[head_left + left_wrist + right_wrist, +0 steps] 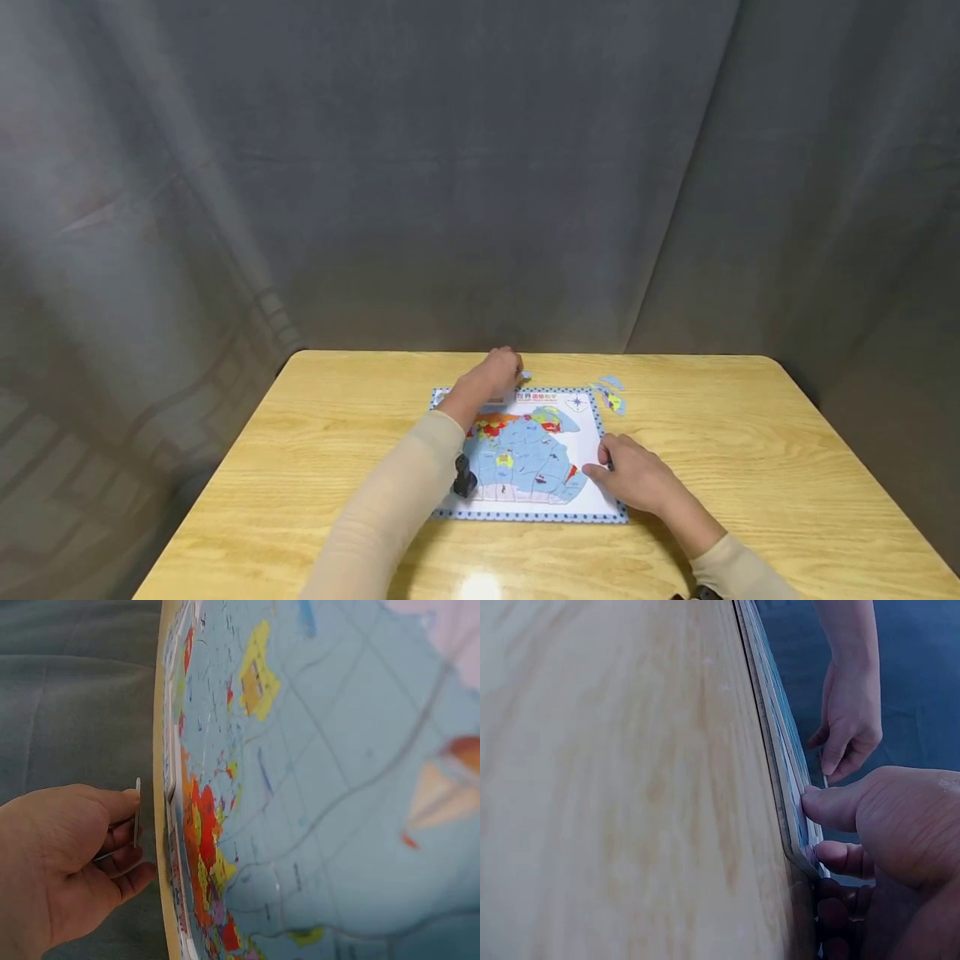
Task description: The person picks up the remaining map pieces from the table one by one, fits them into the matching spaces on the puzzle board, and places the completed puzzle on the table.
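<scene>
A world-map jigsaw board [600, 503] with a blue dotted border lies on the table, many of its pieces fitted together. My left hand [501, 368] reaches over it to beyond the far edge. Between thumb and fingers it pinches a thin puzzle piece [137, 814], seen edge-on in the left wrist view, so its printed face is hidden. A small blue piece [527, 376] shows beside that hand. At the board's right edge my right hand [637, 473] rests with thumb and index finger spread apart, the thumb tip over the white margin.
Several loose puzzle pieces [613, 402] lie beyond the board's upper right corner. The wooden table [750, 467] extends to both sides. A grey curtain [480, 208] hangs behind its far edge. My left sleeve [390, 500] crosses the board's left part and covers it.
</scene>
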A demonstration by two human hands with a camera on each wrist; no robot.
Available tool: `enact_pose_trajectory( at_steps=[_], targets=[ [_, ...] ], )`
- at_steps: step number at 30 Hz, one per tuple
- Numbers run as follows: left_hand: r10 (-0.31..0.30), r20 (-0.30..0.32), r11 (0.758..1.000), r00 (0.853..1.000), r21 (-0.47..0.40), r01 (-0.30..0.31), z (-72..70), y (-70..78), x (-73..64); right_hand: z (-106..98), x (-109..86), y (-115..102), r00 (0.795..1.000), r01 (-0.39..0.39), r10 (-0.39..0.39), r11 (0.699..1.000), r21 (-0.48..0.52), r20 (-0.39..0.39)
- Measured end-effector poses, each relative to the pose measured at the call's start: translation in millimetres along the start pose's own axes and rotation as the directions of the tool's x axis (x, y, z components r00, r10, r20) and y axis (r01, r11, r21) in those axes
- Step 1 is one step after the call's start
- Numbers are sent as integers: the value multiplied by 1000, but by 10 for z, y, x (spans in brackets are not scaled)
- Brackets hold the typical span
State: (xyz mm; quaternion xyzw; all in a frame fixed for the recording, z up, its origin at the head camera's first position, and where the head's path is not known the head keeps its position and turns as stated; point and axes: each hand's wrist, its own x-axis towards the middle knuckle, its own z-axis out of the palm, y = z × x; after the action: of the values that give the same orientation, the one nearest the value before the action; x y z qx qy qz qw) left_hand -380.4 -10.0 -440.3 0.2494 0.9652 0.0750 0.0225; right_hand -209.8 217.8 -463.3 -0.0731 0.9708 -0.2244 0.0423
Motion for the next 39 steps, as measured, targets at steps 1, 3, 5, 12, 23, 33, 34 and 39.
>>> enact_pose_trajectory(
  at_steps=[1,3,5,12,23,33,34,39],
  targets=[
    [12,-5,1000,1000,-2,-12,-6,0,-8,-2,0,3,1000,-2,2,1000,-1,-1],
    [42,-14,999,999,-10,-42,-22,8,-29,-6,-3,9,1000,-7,7,1000,0,-5],
    [79,-21,997,997,-8,-79,-34,26,-50,-14,-11,17,1000,-13,13,1000,-4,-9],
    [161,0,986,987,-46,-161,-56,122,-165,-55,-89,19,999,-30,30,999,-28,-22],
    [176,78,981,981,-93,-169,12,183,-359,-65,-227,7,988,82,-92,994,-78,-124],
    [177,90,982,980,-81,-170,79,223,-394,-20,-327,-25,979,178,-192,969,-173,-64],
    [174,92,983,980,-77,-167,87,223,-393,-14,-332,-25,979,181,-194,967,-180,-61],
    [177,83,983,981,-56,-173,102,216,-389,-4,-348,-35,978,186,-199,967,-174,-56]
  ],
)
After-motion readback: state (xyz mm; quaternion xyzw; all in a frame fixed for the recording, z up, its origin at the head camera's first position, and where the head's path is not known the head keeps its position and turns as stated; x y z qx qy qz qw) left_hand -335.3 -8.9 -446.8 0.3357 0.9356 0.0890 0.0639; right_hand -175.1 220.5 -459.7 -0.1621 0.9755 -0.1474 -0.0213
